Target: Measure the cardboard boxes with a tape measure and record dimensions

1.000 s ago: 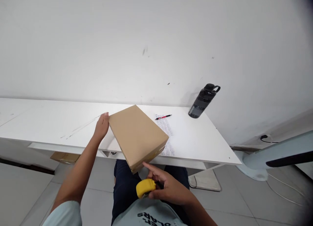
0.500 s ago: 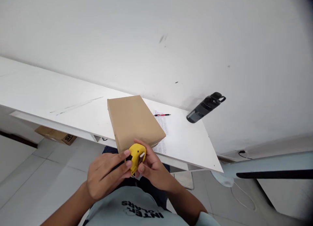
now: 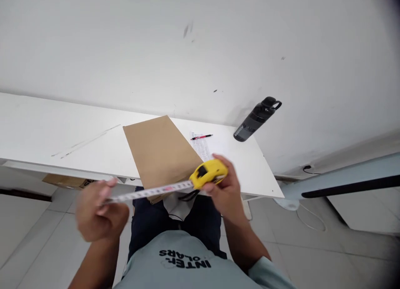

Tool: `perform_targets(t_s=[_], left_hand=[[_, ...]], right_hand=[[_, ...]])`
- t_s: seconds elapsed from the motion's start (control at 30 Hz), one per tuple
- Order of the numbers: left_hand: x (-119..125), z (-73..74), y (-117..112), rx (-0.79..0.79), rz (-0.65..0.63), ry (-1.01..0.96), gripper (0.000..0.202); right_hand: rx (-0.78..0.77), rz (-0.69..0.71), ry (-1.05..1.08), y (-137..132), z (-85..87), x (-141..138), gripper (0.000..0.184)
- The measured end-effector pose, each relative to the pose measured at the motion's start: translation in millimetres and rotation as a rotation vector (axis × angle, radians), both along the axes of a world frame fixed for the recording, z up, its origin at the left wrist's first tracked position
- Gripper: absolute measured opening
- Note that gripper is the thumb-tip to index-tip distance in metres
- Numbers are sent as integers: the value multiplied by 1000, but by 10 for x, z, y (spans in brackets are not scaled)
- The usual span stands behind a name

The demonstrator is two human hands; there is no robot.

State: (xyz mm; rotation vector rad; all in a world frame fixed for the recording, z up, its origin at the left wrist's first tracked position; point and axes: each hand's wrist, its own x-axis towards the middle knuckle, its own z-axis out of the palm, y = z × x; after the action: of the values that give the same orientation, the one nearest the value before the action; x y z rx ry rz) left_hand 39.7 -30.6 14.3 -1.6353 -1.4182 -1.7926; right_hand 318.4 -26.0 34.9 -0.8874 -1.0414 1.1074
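My right hand (image 3: 225, 193) grips the yellow case of a tape measure (image 3: 215, 170) over the near right corner of a brown cardboard box (image 3: 162, 149). From the case a white blade with markings runs left to my left hand (image 3: 101, 212), which pinches its end and is blurred by motion. The pulled-out blade crosses in front of the box's near edge. A dark wrist strap hangs below the case. The box lies on the white table, partly hidden by the tape measure.
On the white table (image 3: 75, 126) a printed paper (image 3: 200, 146) lies beside the box with a red and black pen (image 3: 201, 137) on it. A dark bottle (image 3: 256, 120) stands near the wall. Another carton (image 3: 64, 180) is under the table at left.
My hands have moved apart, left hand leftward and right hand rightward, drawing the blade out of the case. The view has shifted slightly.
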Motion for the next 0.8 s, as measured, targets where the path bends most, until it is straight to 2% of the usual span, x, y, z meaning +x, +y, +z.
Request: perform_targets(t_s=[0.03,0.07,0.13,0.2,0.3,0.4,0.47,0.57,0.63,0.7,0.8], left_hand=[[-53,20,88,102,113,-134,39],[-108,43,165,179,171,-228,42],[-212,60,256,242,194,-326,45],[-290,-7,246,227,233,-308,48],[-326,-272,86,119,287,-71,41],[-258,-552,-99,-7,135,248,21],[-176,-644,-161,-9,-2,367,20],[-64,-631,-134,-2,-134,443,34],[-30,-578,-69,-9,-194,486,32],[-27,-530,-3,3,-228,518,29],[-36,-490,54,38,-228,553,41]], right_hand=[[52,-80,-11,139,-43,148,71],[99,-141,-6,290,-96,301,71],[149,-186,25,596,-217,577,67],[149,-187,62,849,-329,760,64],[120,-164,108,1060,-442,809,64],[89,-79,67,1106,-495,680,65],[71,-8,42,1100,-506,582,68],[59,38,35,1101,-506,501,73],[49,31,37,1107,-507,488,76],[31,15,40,1104,-512,488,80],[13,0,38,1070,-513,483,81]])
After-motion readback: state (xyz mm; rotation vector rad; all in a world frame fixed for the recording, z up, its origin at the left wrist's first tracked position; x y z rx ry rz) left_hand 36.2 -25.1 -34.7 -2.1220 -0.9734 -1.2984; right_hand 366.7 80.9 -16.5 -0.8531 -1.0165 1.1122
